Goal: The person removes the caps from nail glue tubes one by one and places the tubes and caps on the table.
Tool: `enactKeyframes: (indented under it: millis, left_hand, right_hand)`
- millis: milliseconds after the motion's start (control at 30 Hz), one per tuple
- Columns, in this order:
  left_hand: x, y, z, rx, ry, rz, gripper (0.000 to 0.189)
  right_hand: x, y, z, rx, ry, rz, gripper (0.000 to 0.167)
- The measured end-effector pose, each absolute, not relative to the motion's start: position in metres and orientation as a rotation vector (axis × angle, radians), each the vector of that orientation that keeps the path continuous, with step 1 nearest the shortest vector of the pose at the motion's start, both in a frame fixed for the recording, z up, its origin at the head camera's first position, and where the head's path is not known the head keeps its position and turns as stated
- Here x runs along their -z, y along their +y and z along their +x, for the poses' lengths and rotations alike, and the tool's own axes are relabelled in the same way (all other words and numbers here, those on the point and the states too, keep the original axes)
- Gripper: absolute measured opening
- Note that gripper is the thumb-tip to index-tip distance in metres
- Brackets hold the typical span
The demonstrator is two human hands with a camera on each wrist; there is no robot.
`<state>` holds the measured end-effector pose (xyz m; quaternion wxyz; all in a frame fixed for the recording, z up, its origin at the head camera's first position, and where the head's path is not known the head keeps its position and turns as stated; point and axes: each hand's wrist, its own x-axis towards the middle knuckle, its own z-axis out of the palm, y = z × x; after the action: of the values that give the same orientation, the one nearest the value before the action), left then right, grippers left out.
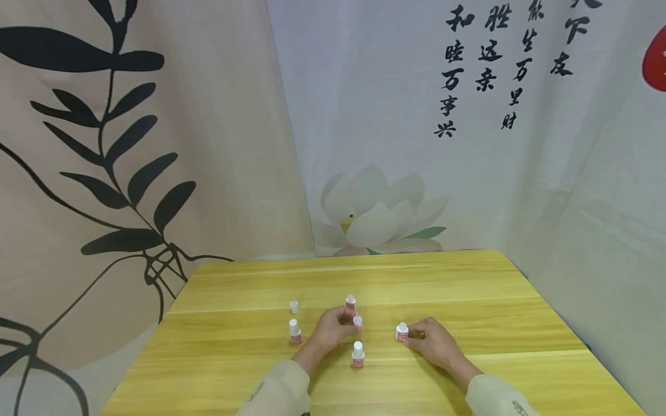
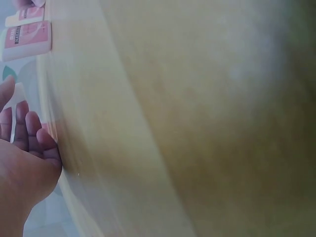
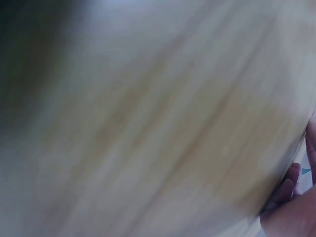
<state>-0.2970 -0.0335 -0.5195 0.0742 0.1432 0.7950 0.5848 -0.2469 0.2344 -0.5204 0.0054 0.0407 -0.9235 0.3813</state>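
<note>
My left hand (image 1: 335, 329) pinches a small white cap (image 1: 357, 321) between thumb and fingers, above the table. With thumb and fingertips, my right hand (image 1: 434, 344) grips a small bottle (image 1: 402, 332) by its side; it stands upright, with a pink label and a narrow white tip. Just behind the left hand is another bottle (image 1: 351, 301) with its tip showing, its lower part hidden by the fingers. In the left wrist view the cap (image 2: 19, 92) shows between the fingers. The right wrist view catches only part of the right hand (image 3: 291, 207), its bottle hidden.
A capped bottle (image 1: 358, 355) stands in front, between the hands. Left of the left hand stands another capped bottle (image 1: 295, 331), with a loose white cap (image 1: 293, 307) behind it. The wooden table (image 1: 234, 289) meets printed curtains (image 1: 250, 144) at its back.
</note>
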Motion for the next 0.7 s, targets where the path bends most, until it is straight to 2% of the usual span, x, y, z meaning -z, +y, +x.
enactKeyframes:
  millis: [700]
  left_hand:
    - [0.5183, -0.0350, -0.2950, -1.635, 2.444, 0.445, 0.017]
  right_hand:
    - [0.5198, 0.2346, -0.2457, -1.206, -2.898, 0.140, 0.027]
